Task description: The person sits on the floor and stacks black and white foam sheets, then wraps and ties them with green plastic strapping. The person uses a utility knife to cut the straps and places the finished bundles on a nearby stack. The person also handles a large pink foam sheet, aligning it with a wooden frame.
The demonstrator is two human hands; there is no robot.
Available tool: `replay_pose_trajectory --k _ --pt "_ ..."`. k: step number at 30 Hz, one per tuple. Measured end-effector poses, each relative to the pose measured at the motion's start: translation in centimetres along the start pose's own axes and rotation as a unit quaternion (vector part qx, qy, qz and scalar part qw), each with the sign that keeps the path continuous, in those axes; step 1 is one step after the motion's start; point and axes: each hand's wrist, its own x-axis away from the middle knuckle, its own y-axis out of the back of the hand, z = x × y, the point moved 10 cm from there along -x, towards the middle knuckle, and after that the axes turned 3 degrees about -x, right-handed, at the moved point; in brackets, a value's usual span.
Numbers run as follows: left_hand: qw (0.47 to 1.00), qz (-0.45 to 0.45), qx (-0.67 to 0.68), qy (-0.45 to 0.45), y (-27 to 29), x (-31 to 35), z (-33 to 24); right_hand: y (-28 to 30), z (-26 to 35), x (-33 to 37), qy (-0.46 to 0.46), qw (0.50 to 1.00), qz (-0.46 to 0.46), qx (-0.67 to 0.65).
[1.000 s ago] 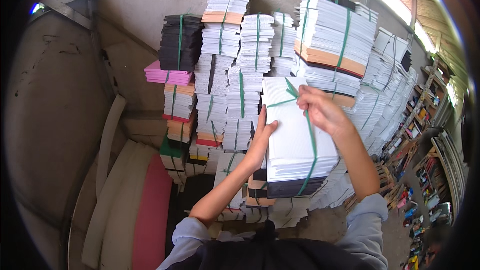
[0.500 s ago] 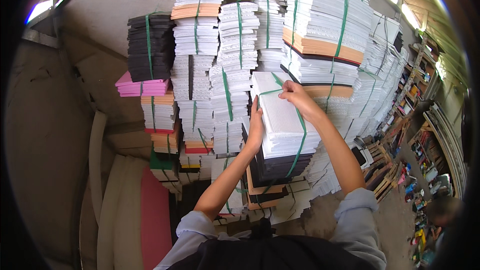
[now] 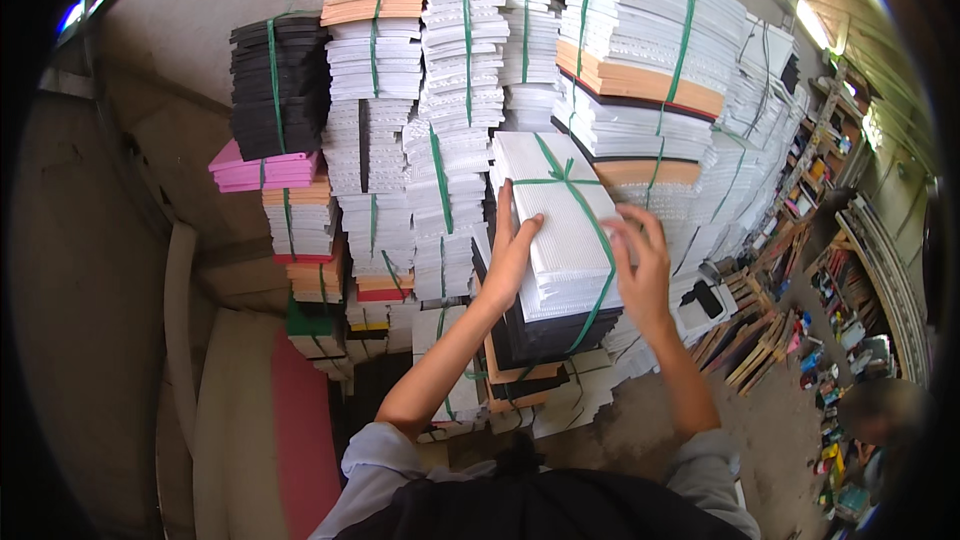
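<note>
Where the back wall meets the work area, tall stacks of sheet material (image 3: 378,145), mostly white, stand side by side as the largest assembly. At lower left, a pale panel (image 3: 236,410) and a pink panel (image 3: 303,430) stand on edge. Next in size is the large white-and-orange bundle (image 3: 650,35) at upper right, followed by the black bundle (image 3: 300,90) at upper left, set above pink sheets (image 3: 265,172). The tied bundle (image 3: 562,240) occupies the centre, in front of the stacks and above a lower pile of orange and dark sheets (image 3: 525,380). Its long axis runs away from the person, the far end leaning slightly left; its short end faces the person, and the ribbed white top face is turned upward, with dark layers at the base. Any print on the sheet edges is too small to read. The left hand (image 3: 512,258) bears on the left edge: fingers laid along the side and pointing away from the person, thumb spread from them onto the top face. The right hand (image 3: 643,270) is at the right edge, fingers bent and parted; contact with the bundle cannot be told. Green cord (image 3: 535,181) passes crosswise over the top and lengthwise down the near end, meeting at a knot (image 3: 564,180) toward the far end.
</note>
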Motion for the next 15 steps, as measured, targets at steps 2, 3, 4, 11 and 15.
replay_pose_trajectory --k 2,3,4,11,15 --pt "0.997 -0.029 -0.024 -0.069 -0.2 0.1 -0.7 -0.5 -0.2 -0.6 0.06 0.997 -0.041 0.021" --pt "0.993 -0.052 -0.063 -0.084 -0.2 -0.5 -0.9 -0.8 -0.4 -0.7 0.086 0.994 -0.063 0.033" --pt "0.988 -0.074 -0.096 -0.097 -0.6 -1.1 -1.2 -0.7 -0.2 -0.5 0.111 0.989 -0.082 0.049" --pt "0.978 -0.118 -0.129 -0.114 -1.6 -1.2 -0.4 -0.9 -2.9 -0.1 0.142 0.982 -0.108 0.053" --pt "0.968 -0.144 -0.159 -0.127 -0.4 -1.6 -0.7 -1.4 -3.3 -1.0 0.106 0.993 -0.049 0.032"
